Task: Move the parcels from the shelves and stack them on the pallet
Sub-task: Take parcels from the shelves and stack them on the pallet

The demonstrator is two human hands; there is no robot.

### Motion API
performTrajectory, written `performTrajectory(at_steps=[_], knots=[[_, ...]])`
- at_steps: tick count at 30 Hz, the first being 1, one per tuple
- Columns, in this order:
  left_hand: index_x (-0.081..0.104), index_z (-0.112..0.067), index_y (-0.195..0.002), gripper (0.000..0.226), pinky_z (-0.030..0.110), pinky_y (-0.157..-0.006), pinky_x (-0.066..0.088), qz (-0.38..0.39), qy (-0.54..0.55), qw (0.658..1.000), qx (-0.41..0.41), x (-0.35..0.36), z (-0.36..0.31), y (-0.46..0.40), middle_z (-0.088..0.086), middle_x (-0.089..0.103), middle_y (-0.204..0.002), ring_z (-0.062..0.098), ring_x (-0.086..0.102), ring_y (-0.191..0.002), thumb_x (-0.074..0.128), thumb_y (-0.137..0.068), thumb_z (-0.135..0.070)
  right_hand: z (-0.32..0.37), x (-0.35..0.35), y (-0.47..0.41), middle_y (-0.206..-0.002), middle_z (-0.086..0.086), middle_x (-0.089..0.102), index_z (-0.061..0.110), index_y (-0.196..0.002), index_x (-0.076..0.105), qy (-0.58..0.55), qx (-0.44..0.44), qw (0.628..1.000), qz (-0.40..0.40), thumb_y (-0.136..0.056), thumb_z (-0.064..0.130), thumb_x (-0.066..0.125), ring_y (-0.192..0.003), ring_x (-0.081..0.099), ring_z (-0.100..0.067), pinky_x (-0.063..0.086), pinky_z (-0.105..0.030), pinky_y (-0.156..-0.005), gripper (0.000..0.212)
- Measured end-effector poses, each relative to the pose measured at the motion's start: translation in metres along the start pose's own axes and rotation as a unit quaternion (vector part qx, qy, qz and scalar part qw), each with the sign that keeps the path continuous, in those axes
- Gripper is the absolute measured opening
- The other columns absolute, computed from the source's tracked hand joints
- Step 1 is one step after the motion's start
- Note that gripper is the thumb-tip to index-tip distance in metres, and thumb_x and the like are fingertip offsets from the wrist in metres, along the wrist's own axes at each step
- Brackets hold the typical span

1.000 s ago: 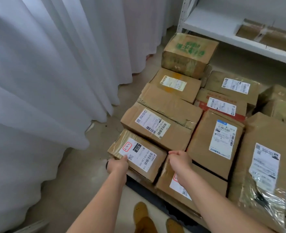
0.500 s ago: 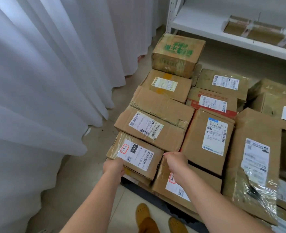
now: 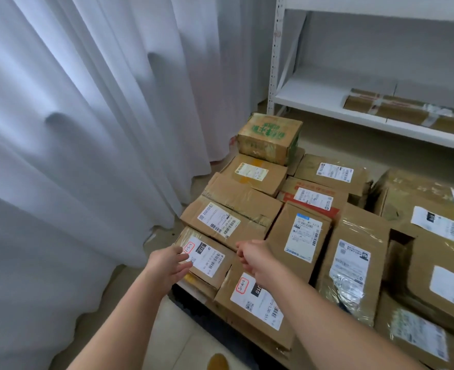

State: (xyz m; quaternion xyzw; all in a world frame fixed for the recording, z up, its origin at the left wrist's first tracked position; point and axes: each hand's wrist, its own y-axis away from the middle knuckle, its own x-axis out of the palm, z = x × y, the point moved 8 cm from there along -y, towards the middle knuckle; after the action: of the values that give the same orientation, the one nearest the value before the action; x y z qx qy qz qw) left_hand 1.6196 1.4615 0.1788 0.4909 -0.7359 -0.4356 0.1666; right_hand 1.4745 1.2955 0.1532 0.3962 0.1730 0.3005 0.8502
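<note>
Several cardboard parcels lie packed side by side on a low pallet [image 3: 191,296] whose dark edge shows at the near left. A small parcel with a white "010" label [image 3: 207,259] sits at the near left corner. My left hand [image 3: 167,265] hovers at its left end with fingers spread and relaxed, holding nothing. My right hand [image 3: 253,256] hangs just right of that parcel, fingers loosely curled, empty. A second "010" parcel [image 3: 255,303] lies below my right wrist. One long taped parcel [image 3: 407,110] lies on the white shelf [image 3: 322,102].
White curtains [image 3: 87,129] hang close along the left side of the pallet, leaving a narrow strip of floor. A green-printed box [image 3: 269,138] stands on the far parcels near the shelf post [image 3: 275,62]. My shoe [image 3: 219,361] shows at the bottom edge.
Both hands have let go of the small "010" parcel and lifted off it, fingers loosening. The view has tilted up, showing more of the shelf.
</note>
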Motion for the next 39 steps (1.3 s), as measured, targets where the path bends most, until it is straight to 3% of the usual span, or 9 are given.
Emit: performTrajectory(at_steps=[2, 5, 8, 13, 18, 24, 29, 32, 39], knots=[[0.044, -0.001, -0.14, 0.037, 0.036, -0.089, 0.051, 0.02, 0.006, 1.0, 0.005, 0.007, 0.002, 0.027, 0.019, 0.056, -0.136, 0.035, 0.058, -0.12, 0.032, -0.106, -0.009, 0.002, -0.01, 0.017, -0.082, -0.008, 0.044, -0.007, -0.119, 0.059, 0.001, -0.009, 1.0, 0.017, -0.088, 0.007, 0.047, -0.078, 0.036, -0.021, 0.031, -0.031, -0.063, 0.035], [0.053, -0.001, -0.132, 0.032, 0.033, -0.069, 0.053, 0.014, 0.021, 0.999, 0.025, 0.013, 0.007, 0.062, 0.016, 0.065, -0.119, 0.029, 0.067, -0.094, 0.044, -0.103, -0.011, 0.001, -0.031, 0.042, -0.083, -0.007, 0.05, 0.001, -0.113, 0.064, -0.007, -0.009, 1.0, 0.025, -0.09, 0.008, 0.048, -0.075, 0.04, -0.02, 0.036, -0.03, -0.061, 0.028], [0.057, -0.003, -0.124, 0.025, 0.032, -0.062, 0.053, 0.009, 0.015, 0.999, 0.046, 0.02, 0.009, 0.097, 0.015, 0.067, -0.115, 0.027, 0.068, -0.084, 0.05, -0.101, -0.011, 0.001, -0.056, 0.067, -0.081, -0.007, 0.052, 0.003, -0.108, 0.066, -0.018, -0.026, 0.999, 0.02, -0.091, 0.008, 0.05, -0.069, 0.042, -0.017, 0.036, -0.029, -0.062, 0.024], [0.059, -0.002, -0.119, 0.023, 0.034, -0.064, 0.056, 0.012, -0.011, 0.996, 0.085, 0.048, 0.009, 0.151, 0.015, 0.069, -0.107, 0.027, 0.069, -0.079, 0.053, -0.099, -0.011, -0.012, -0.119, 0.111, -0.083, -0.006, 0.055, 0.01, -0.106, 0.066, -0.061, -0.047, 0.997, -0.009, -0.094, 0.014, 0.052, -0.077, 0.045, -0.019, 0.039, -0.029, -0.067, 0.019], [0.061, -0.005, -0.118, 0.021, 0.035, -0.063, 0.057, 0.069, -0.048, 0.991, 0.106, 0.102, 0.04, 0.204, 0.012, 0.071, -0.099, 0.026, 0.07, -0.08, 0.055, -0.099, -0.011, -0.055, -0.206, 0.154, -0.067, -0.003, 0.052, 0.011, -0.093, 0.065, -0.106, -0.049, 0.991, -0.06, -0.093, 0.008, 0.051, -0.056, 0.042, -0.013, 0.033, -0.024, -0.055, 0.014], [0.058, -0.006, -0.117, 0.02, 0.034, -0.075, 0.057, 0.118, -0.083, 0.985, 0.096, 0.169, 0.086, 0.264, 0.011, 0.068, -0.097, 0.025, 0.067, -0.079, 0.05, -0.101, -0.015, -0.109, -0.311, 0.205, -0.071, -0.002, 0.051, 0.012, -0.091, 0.063, -0.148, -0.035, 0.983, -0.103, -0.094, 0.003, 0.045, -0.057, 0.042, -0.012, 0.034, -0.023, -0.055, 0.02], [0.06, -0.008, -0.117, 0.021, 0.031, -0.064, 0.057, 0.151, -0.123, 0.974, 0.115, 0.243, 0.096, 0.307, 0.008, 0.07, -0.096, 0.021, 0.068, -0.075, 0.05, -0.101, -0.017, -0.131, -0.401, 0.241, -0.078, -0.004, 0.056, 0.006, -0.109, 0.064, -0.198, -0.035, 0.966, -0.161, -0.094, 0.004, 0.051, -0.061, 0.048, -0.011, 0.042, -0.023, -0.059, 0.02], [0.06, -0.008, -0.116, 0.02, 0.032, -0.068, 0.059, 0.176, -0.14, 0.967, 0.121, 0.294, 0.104, 0.336, 0.008, 0.069, -0.093, 0.022, 0.068, -0.076, 0.052, -0.1, -0.016, -0.144, -0.441, 0.255, -0.082, -0.006, 0.059, 0.004, -0.114, 0.064, -0.227, -0.03, 0.96, -0.164, -0.093, 0.005, 0.053, -0.064, 0.051, -0.012, 0.044, -0.024, -0.059, 0.023], [0.062, -0.005, -0.106, 0.014, 0.03, -0.076, 0.055, 0.192, -0.173, 0.954, 0.151, 0.447, 0.135, 0.412, 0.01, 0.07, -0.091, 0.019, 0.064, -0.075, 0.053, -0.099, -0.013, -0.165, -0.577, 0.289, -0.073, -0.003, 0.062, 0.011, -0.096, 0.068, -0.289, -0.064, 0.943, -0.151, -0.091, 0.002, 0.052, -0.061, 0.052, -0.012, 0.045, -0.025, -0.064, 0.019]])
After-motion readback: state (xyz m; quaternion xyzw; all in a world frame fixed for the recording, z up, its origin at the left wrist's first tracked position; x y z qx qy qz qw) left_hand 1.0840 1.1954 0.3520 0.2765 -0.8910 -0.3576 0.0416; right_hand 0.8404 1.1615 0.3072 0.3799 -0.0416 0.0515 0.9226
